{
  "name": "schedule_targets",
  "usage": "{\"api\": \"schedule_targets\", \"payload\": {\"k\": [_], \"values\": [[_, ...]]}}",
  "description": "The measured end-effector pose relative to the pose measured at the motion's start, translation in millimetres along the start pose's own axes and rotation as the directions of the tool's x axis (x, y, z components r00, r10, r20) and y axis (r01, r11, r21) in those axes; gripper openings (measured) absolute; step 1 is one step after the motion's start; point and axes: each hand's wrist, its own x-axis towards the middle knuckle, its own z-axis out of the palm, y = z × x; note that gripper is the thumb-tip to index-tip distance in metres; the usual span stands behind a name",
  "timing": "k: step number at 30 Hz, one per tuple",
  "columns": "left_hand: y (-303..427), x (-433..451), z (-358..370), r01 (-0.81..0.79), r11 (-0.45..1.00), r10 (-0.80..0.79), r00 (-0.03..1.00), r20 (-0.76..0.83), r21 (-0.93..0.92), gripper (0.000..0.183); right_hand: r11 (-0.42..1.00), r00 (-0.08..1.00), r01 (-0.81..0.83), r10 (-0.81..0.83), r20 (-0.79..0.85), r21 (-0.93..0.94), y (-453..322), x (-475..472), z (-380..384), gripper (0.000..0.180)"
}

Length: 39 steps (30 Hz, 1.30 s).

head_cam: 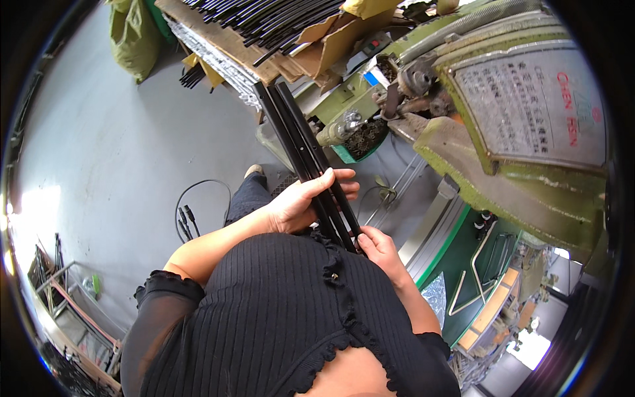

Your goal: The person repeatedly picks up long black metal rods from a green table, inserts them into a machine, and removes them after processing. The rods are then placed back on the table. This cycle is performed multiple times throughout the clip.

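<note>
A bundle of black metal tubes [283, 126], about three side by side, slants across in front of my body. Small holes show along the tubes. My left hand [302, 198] wraps around the middle of the bundle, its thumb on top and its fingertips showing past the far side. Near the lower end, my right hand [379, 248] grips the outermost tube. The tubes' lower ends run close to my black top and are partly hidden. To the right of their upper part, a green tub [364, 144] holds many small metal pieces.
A green, worn machine [526, 198] with a metal nameplate [536, 99] looms at right. Stacked black rods [268, 20] lie beyond the bundle beside cardboard [342, 42]. Bent metal frames [476, 268] rest on a green table [459, 302]. A sack [133, 44] stands upper left.
</note>
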Motion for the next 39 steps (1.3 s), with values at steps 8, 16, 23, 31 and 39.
{"api": "schedule_targets", "payload": {"k": [8, 16, 23, 31, 39], "values": [[33, 37, 16, 0.043, 0.988, -0.053, 0.996, 0.067, 0.150, 0.052, 0.867, 0.850, 0.081, -0.318, -0.421, -0.492, -50, -2, 3, 0.023], [37, 52, 32, 0.142, 0.988, -0.148, 0.982, 0.118, 0.055, 0.042, 0.836, 0.761, 0.063, -0.393, -0.516, -0.544, -47, -13, 4, 0.024], [39, 55, 31, 0.199, 0.980, -0.198, 0.974, 0.113, 0.000, 0.043, 0.885, 0.796, -0.032, -0.259, -0.547, -0.465, -57, -16, 8, 0.023], [40, 57, 23, 0.240, 0.971, -0.238, 0.957, 0.168, 0.012, 0.050, 0.862, 0.732, -0.071, -0.297, -0.613, -0.503, -60, -17, 25, 0.022], [43, 60, 13, 0.235, 0.970, -0.243, 0.944, 0.224, 0.062, 0.051, 0.881, 0.714, -0.164, -0.205, -0.670, -0.443, -56, -22, 35, 0.022]]}}
